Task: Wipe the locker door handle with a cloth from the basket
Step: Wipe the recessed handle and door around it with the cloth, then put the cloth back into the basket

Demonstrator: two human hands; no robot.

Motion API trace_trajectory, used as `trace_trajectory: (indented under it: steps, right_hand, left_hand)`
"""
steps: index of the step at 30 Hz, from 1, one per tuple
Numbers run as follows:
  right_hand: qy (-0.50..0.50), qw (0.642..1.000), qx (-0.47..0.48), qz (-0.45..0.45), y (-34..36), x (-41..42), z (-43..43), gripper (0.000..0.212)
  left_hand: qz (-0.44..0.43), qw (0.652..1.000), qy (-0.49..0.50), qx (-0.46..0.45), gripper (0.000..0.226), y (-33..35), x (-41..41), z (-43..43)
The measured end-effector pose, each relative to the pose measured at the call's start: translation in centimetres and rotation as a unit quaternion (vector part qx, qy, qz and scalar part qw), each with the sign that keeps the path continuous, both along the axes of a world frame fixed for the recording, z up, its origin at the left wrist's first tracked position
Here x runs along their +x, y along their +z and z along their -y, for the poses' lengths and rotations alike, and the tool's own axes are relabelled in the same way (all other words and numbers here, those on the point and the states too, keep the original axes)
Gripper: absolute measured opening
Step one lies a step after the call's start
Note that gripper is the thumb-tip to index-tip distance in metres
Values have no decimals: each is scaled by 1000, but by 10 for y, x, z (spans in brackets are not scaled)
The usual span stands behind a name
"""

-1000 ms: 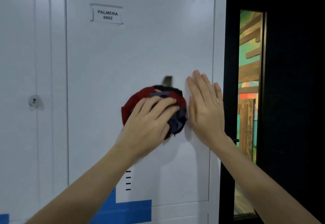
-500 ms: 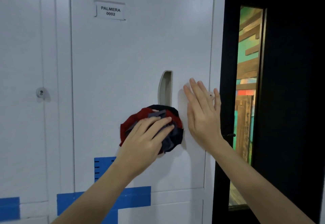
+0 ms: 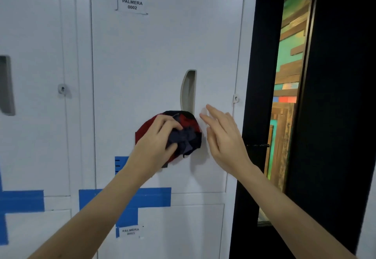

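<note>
Since a second earlier, cloth [image 3: 184,134] and left hand [image 3: 154,144] had slid down off the handle [image 3: 188,90], which now stood fully uncovered. Right hand [image 3: 223,136] no longer lay flat on the locker door [image 3: 154,61]: palm lifted, fingers straight-ish and loosely spread, holding nothing, fingertips close to the panel just right of the handle's lower end; contact could not be told. Left hand's fingers were curled into the cloth, gripping it bunched against the door. Cloth was a crumpled wad: red on the left and top, black along the upper rim, navy folds hanging at the right and bottom. It sat at mid-height toward the door's right edge, directly under the handle, its top edge meeting the handle's lower end. Handle was a tall, narrow grey recess, rounded at the top, curved on its left side. Label [image 3: 132,4] near the door's upper edge read PALMERA 0002. Small lock [image 3: 236,98] sat at the right edge, level with the handle. Blue painted band [image 3: 156,196] ran along the bottom edge. Black door frame [image 3: 254,96] stood just beside the locker on the right.
</note>
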State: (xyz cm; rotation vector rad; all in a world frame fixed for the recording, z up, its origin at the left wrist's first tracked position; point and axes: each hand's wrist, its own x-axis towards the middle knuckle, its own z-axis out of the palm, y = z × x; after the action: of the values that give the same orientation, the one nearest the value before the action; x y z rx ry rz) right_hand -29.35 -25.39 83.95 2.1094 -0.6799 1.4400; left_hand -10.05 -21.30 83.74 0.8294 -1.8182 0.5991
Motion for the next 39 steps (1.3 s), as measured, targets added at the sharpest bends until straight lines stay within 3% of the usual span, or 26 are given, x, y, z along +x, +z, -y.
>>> trace_trajectory:
  steps: [10,15,19,23,28,34,39]
  right_hand:
    - [212,957,196,-4,-32,2,-40,40]
    - [271,921,270,74,-63,19,-63,32]
    - [295,908,290,72,-96,38,-86,29]
    - [311,889,331,62,-145,61,-109,29]
    - [308,835,450,75,-240,93,-141,31]
    - [241,832,499,42,-401,126,-174,28]
    - [187,829,526,12,-539,132,-186,28]
  left_hand:
    - [-96,994,-8,56,28,-25,-25,-48]
    - [-114,986,53,105,27,-66,-18,-80]
    - [-133,978,103,122,31,-106,-5,-110]
    - [-196,943,181,201,54,-161,15,-139]
    - [-219,887,289,286,43,-266,50,-177]
    - [-293,816,204,455,44,-416,78,-213]
    - [-329,770,199,509,50,-552,74,-226]
